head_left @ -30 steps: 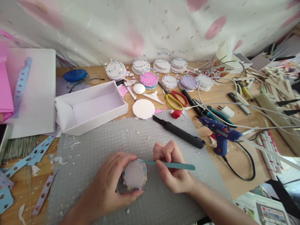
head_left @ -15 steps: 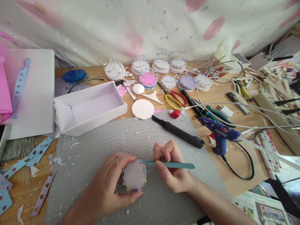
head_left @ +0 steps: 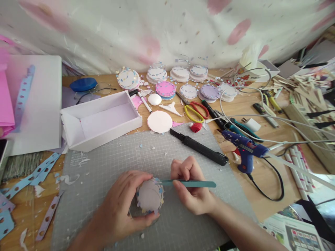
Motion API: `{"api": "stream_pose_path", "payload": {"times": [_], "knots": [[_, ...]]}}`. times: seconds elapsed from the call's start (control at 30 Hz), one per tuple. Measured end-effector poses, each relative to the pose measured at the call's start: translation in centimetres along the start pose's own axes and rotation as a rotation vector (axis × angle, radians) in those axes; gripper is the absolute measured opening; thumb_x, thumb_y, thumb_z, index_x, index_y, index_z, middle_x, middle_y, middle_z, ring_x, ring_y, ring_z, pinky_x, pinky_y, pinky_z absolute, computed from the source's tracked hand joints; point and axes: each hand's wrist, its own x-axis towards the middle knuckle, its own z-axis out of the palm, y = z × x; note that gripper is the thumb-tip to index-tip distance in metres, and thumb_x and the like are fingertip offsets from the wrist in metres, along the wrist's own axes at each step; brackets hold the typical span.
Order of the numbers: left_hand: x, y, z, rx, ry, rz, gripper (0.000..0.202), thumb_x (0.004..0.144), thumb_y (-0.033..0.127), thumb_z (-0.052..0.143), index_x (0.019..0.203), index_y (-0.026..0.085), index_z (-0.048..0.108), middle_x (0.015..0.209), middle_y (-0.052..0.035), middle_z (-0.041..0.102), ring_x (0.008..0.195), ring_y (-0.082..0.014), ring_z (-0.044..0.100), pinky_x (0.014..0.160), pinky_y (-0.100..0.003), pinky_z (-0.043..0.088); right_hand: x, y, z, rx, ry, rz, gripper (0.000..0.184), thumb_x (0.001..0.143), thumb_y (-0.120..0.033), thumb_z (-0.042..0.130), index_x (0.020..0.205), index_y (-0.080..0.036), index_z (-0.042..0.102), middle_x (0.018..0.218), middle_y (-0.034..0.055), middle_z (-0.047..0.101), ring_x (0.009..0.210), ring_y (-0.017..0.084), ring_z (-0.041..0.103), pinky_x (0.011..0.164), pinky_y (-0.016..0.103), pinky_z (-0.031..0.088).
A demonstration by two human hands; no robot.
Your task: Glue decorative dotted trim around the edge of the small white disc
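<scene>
Between the thumb and fingers of my left hand [head_left: 128,198] is a small round white layered paper piece [head_left: 150,197], with tiny blue, yellow and lilac shapes round its rim. A thin loop of wire appears to run by its lower left edge. My right hand [head_left: 192,186] pinches a pair of teal tweezers [head_left: 202,184] whose tips point left and meet the upper right rim of the piece. What the tips grip is too small to make out. Both hands are over a grey cutting mat [head_left: 104,167].
A black utility knife [head_left: 200,150] lies beyond my right hand. Further right is a blue glue gun [head_left: 243,148] with its cable. A white open box [head_left: 102,118], scissors [head_left: 196,111], a white disc [head_left: 159,121] and several decorated round pieces [head_left: 165,89] line the back. Punched strips [head_left: 48,216] lie left.
Almost nothing differs. The back end of the tweezers has shifted very slightly left and up; my left hand and the round piece stay in place.
</scene>
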Motion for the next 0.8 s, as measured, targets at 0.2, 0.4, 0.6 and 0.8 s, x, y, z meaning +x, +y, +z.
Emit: {"api": "stream_pose_path", "payload": {"times": [0.2, 0.4, 0.6, 0.8], "knots": [[0.0, 0.1, -0.1, 0.011, 0.018, 0.006, 0.062, 0.071, 0.028, 0.073, 0.123, 0.025, 0.041, 0.114, -0.0089, 0.062, 0.106, -0.0278, 0.061, 0.088, -0.042, 0.053, 0.1, -0.1, 0.0, -0.011, -0.011, -0.009, 0.020, 0.091, -0.021, 0.043, 0.081, -0.024, 0.025, 0.066, -0.0049, 0.035, 0.057, 0.013, 0.031, 0.057, 0.031, 0.030], [0.1, 0.0, 0.0, 0.018, 0.043, 0.016, 0.060, 0.070, 0.030, 0.074, 0.122, 0.024, 0.044, 0.113, -0.0089, 0.064, 0.104, -0.0278, 0.062, 0.087, -0.041, 0.053, -0.2, 0.3, 0.1, 0.047, 0.003, 0.012, 0.021, 0.092, -0.023, 0.044, 0.081, -0.025, 0.027, 0.066, -0.0048, 0.036, 0.058, 0.014, 0.032, 0.057, 0.029, 0.028], [0.0, 0.2, -0.2, 0.076, 0.023, 0.049, 0.061, 0.073, 0.029, 0.071, 0.125, 0.022, 0.040, 0.113, -0.0107, 0.062, 0.106, -0.0277, 0.060, 0.090, -0.043, 0.052, 0.5, 0.9, -0.4, 0.303, 0.231, 0.139, 0.023, 0.086, -0.025, 0.052, 0.079, -0.025, 0.030, 0.062, -0.0057, 0.034, 0.058, 0.014, 0.029, 0.055, 0.027, 0.024], [0.1, 0.4, -0.2, 0.139, 0.047, 0.049, 0.061, 0.075, 0.024, 0.069, 0.130, 0.022, 0.042, 0.118, -0.0105, 0.061, 0.110, -0.0276, 0.058, 0.093, -0.042, 0.050, 2.3, 0.8, -1.5, 0.551, 0.391, 0.291, 0.019, 0.078, -0.025, 0.050, 0.074, -0.024, 0.031, 0.054, -0.0079, 0.021, 0.051, 0.013, 0.020, 0.053, 0.026, 0.023]]}}
